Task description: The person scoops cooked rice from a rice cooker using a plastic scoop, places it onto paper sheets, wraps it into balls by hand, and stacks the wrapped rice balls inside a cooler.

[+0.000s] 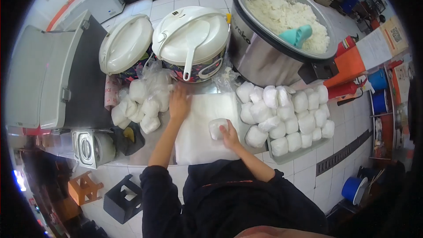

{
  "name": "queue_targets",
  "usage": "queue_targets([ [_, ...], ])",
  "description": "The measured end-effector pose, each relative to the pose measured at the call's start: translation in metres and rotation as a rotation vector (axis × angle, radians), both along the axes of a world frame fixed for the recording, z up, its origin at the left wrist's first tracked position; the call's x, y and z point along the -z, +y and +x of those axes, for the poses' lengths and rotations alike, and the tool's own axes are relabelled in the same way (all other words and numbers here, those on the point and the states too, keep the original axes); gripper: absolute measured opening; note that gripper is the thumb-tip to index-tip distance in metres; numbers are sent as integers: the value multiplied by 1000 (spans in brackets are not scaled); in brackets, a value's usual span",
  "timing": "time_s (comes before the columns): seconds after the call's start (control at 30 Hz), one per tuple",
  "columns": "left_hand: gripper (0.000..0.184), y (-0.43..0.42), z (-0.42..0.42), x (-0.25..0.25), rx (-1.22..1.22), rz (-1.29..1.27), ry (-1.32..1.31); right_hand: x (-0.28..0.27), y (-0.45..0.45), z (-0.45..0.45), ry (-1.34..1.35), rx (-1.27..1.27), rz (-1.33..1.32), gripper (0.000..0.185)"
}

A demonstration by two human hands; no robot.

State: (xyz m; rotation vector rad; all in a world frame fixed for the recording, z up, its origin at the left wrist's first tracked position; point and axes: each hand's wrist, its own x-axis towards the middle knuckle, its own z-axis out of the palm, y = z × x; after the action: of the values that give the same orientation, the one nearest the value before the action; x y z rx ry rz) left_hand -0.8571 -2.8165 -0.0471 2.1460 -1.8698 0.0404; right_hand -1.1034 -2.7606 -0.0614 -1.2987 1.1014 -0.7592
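Note:
My right hand (pixel 230 136) is closed around a plastic-wrapped portion of rice (pixel 217 128), held over a stack of white wrapping sheets (pixel 189 147). My left hand (pixel 179 102) is at the upper left edge of that stack, its fingers smeared by motion. Just left of it lies a pile of wrapped rice portions (pixel 152 105) with loose clear plastic among them. On the right, a grey tray (pixel 282 158) carries many more wrapped rice portions (pixel 291 124), stacked in rows. Behind it stands a large rice cooker (pixel 264 68) full of cooked white rice (pixel 282 13).
A turquoise scoop (pixel 297 36) sits in the rice. Two lidded pots (pixel 125 44) stand at the back, a white paddle (pixel 194 53) on the right one's lid. An open insulated box (pixel 72 79) and a steel container (pixel 93 149) are left; stools (pixel 124 199) stand below.

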Motion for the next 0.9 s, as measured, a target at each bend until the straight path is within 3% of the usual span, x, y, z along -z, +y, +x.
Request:
queue_targets([
  [0.1, 41, 47, -21, -25, 216, -3, 166, 5, -4, 7, -82, 72, 99, 59],
  [0.2, 43, 110, -31, -30, 234, 106, 276, -45, -15, 24, 32, 148, 203, 58],
  [0.3, 51, 155, -30, -30, 213, 309, 283, -36, -33, 59, -29, 129, 175, 60],
  [0.33, 53, 160, -28, -31, 243, 261, 316, -97, -38, 86, -126, 3, 169, 60],
  [0.37, 56, 162, -25, -31, 271, 207, 341, -115, -47, 111, -173, -91, 55, 58],
  [0.43, 57, 159, -15, -20, 342, 253, 386, -187, -63, 175, -211, -335, -394, 52],
  [0.5, 53, 151, 10, -45, 411, 410, 519, -256, -57, 252, -438, -432, -329, 52],
  [0.53, 53, 153, 18, -26, 447, 302, 635, -288, -54, 292, -398, -480, -453, 51],
  [0.67, 45, 184, 117, -87, 641, 262, 1146, -358, -53, 456, -291, -663, -658, 50],
  [0.77, 44, 228, 212, -134, 649, 426, 1437, -360, -74, 574, 223, -687, -927, 78],
  [0.83, 47, 259, 256, -128, 650, 463, 1618, -351, -83, 640, 683, -856, -1056, 74],
  [0.9, 48, 298, 279, -103, 576, 470, 1585, -323, -97, 694, 1071, -1103, -995, 76],
])
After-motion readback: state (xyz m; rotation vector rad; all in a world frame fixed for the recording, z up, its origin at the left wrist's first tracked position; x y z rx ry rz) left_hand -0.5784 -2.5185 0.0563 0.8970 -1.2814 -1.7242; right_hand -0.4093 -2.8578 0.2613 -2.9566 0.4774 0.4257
